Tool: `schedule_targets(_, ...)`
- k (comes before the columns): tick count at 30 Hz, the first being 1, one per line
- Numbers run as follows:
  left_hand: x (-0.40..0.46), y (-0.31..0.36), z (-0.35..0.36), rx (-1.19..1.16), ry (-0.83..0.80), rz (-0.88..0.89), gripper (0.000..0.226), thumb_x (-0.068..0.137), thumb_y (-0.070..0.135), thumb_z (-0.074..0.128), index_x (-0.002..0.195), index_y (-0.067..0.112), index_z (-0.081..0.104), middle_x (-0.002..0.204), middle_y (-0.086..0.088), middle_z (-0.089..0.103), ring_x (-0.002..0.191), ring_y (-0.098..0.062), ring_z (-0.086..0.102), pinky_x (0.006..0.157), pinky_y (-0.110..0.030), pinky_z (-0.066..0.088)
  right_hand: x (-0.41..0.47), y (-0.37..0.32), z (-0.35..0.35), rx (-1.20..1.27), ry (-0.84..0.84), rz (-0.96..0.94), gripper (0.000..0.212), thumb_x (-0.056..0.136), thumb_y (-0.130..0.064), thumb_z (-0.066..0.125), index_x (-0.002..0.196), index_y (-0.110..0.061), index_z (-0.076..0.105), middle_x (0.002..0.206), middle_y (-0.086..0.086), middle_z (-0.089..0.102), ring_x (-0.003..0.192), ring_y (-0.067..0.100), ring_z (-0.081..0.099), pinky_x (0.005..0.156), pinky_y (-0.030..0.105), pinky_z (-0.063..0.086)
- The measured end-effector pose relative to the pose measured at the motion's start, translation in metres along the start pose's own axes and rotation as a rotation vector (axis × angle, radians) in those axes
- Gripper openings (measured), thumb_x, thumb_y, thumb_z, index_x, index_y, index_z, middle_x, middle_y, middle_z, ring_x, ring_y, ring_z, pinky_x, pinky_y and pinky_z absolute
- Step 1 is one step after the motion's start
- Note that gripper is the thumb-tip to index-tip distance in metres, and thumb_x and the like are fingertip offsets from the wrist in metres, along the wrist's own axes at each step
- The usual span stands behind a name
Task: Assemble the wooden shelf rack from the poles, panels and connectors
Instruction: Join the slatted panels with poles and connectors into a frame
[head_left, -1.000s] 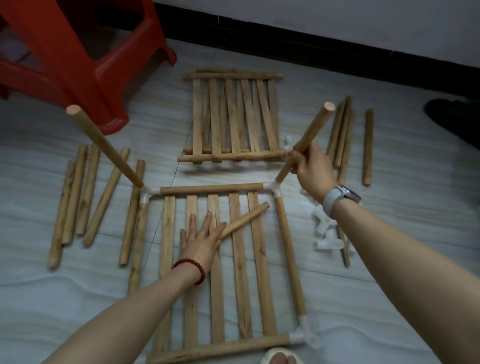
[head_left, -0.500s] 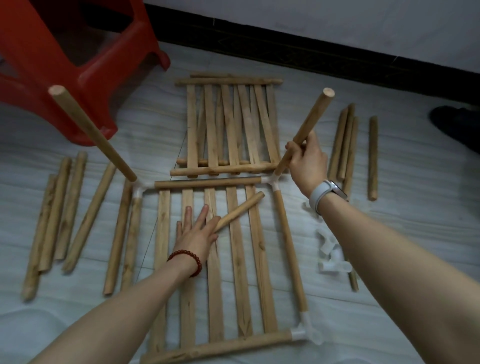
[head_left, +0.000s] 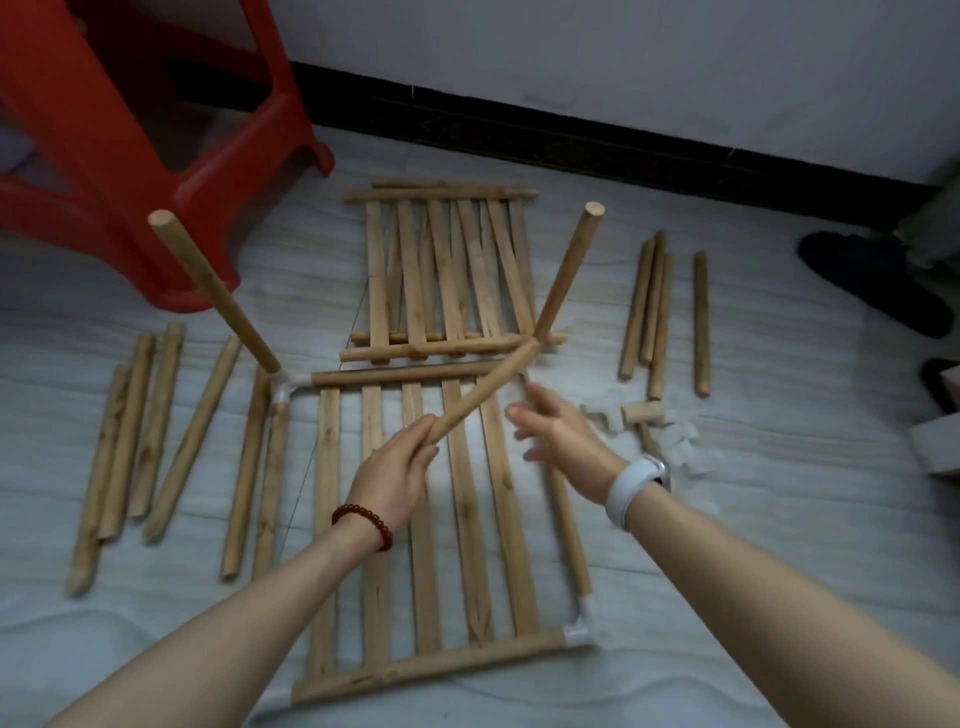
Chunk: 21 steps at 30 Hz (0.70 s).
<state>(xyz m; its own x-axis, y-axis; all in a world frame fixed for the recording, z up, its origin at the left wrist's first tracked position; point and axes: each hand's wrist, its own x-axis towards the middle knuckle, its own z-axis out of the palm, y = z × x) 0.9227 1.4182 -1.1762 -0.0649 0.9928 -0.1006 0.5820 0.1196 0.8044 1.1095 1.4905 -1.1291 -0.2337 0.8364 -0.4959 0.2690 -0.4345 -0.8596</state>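
- Two-handed over the shelf frame (head_left: 431, 670) on the floor: gripped a loose pole (head_left: 483, 395) by its near end in the left hand (head_left: 397, 467), fingers wrapped round it, far end slanted up to the frame's far right corner.
- Hovered the right hand (head_left: 558, 431) just inside that same corner, fingers loosely bent and blurred; could not tell whether it pinched anything or merely touched the frame's right rail.
- Already stood in the frame's far corners: a left upright (head_left: 213, 291) in its white connector (head_left: 283, 387) and a right upright (head_left: 566, 270), both leaning outward in this view.
- Judged the main risk as knocking the right upright: swung close to its base, the held pole could lever it out of its socket or twist the corner joint, hidden behind pole and hand.
- Judged a second risk as pushing sideways with only one hand steadying: could slide the whole frame toward the spare panels (head_left: 447, 270) just beyond it, or loosen the near right connector (head_left: 582, 631).
- Judged a third risk as a skewed entry into a socket: could jam or split the plastic.
- Left the loose connectors (head_left: 675, 447) right of the frame, within reach.
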Motion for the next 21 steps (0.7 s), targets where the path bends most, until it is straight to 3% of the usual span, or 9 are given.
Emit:
schedule_targets(2, -0.012, 0.019, 0.006, 0.028, -0.04, 0.114, 0.037, 0.095, 0.018, 0.049, 0.132, 0.018, 0.05, 0.118, -0.001, 0.06, 0.103, -0.016, 0.057, 0.086, -0.023, 0.043, -0.02, 0.008, 0.004, 0.122, -0.117, 0.01, 0.031, 0.09, -0.024, 0.059, 0.12, -0.02, 0.053, 0.092, -0.005, 0.06, 0.069, 0.008, 0.053, 0.055, 0.02, 0.043)
schedule_targets(4, -0.028, 0.036, 0.016, 0.026, -0.087, 0.179, 0.039, 0.095, 0.018, 0.05, 0.134, 0.018, 0.049, 0.123, -0.002, 0.06, 0.107, -0.018, 0.057, 0.087, -0.023, 0.041, -0.041, 0.007, 0.007, 0.225, -0.054, -0.05, 0.011, 0.092, -0.021, 0.058, 0.1, -0.015, 0.06, 0.084, 0.002, 0.06, 0.057, 0.006, 0.05, 0.049, 0.018, 0.04)
schedule_targets(7, -0.054, 0.044, 0.033, 0.109, -0.191, 0.236, 0.047, 0.096, 0.027, 0.047, 0.141, 0.025, 0.037, 0.135, 0.002, 0.051, 0.118, -0.015, 0.049, 0.093, -0.021, 0.036, -0.075, 0.012, -0.005, -0.018, 0.119, -0.247, 0.019, 0.094, -0.021, 0.055, 0.079, -0.011, 0.06, 0.068, -0.004, 0.064, 0.048, 0.007, 0.053, 0.046, 0.02, 0.044)
schedule_targets(10, -0.081, 0.025, 0.048, 0.516, -0.474, 0.189, 0.061, 0.097, 0.036, 0.039, 0.149, 0.026, 0.009, 0.156, -0.002, 0.01, 0.143, -0.021, 0.01, 0.114, -0.038, 0.014, -0.113, 0.025, -0.036, -0.326, 0.322, -0.359, 0.028, 0.095, -0.031, 0.051, 0.082, -0.011, 0.066, 0.064, -0.01, 0.064, 0.053, 0.006, 0.062, 0.054, 0.023, 0.053)
schedule_targets(13, -0.108, 0.009, 0.061, 0.858, -0.773, 0.152, 0.062, 0.099, 0.035, 0.03, 0.146, 0.036, -0.01, 0.154, -0.004, -0.021, 0.14, -0.032, -0.02, 0.111, -0.056, -0.004, -0.151, 0.045, -0.059, -0.337, 0.488, -0.35, 0.028, 0.096, -0.033, 0.047, 0.081, -0.018, 0.065, 0.076, -0.01, 0.068, 0.054, 0.004, 0.063, 0.057, 0.018, 0.052)
schedule_targets(16, -0.112, 0.003, 0.07, 1.067, -0.863, 0.185, 0.067, 0.098, 0.022, 0.032, 0.144, 0.04, -0.014, 0.152, -0.005, -0.028, 0.138, -0.037, -0.024, 0.109, -0.061, -0.005, -0.173, 0.065, -0.07, -0.328, 0.573, -0.342, 0.028, 0.096, -0.03, 0.045, 0.081, -0.016, 0.064, 0.075, -0.006, 0.069, 0.055, 0.005, 0.062, 0.054, 0.018, 0.051)
schedule_targets(21, -0.103, 0.005, 0.083, 1.159, -0.861, 0.204, 0.075, 0.098, 0.02, 0.04, 0.143, 0.043, -0.016, 0.151, -0.006, -0.03, 0.139, -0.038, -0.021, 0.112, -0.056, 0.002, -0.183, 0.073, -0.082, -0.369, 0.601, -0.349, 0.032, 0.097, -0.027, 0.046, 0.082, -0.007, 0.066, 0.066, -0.014, 0.062, 0.056, 0.005, 0.061, 0.052, 0.015, 0.048)
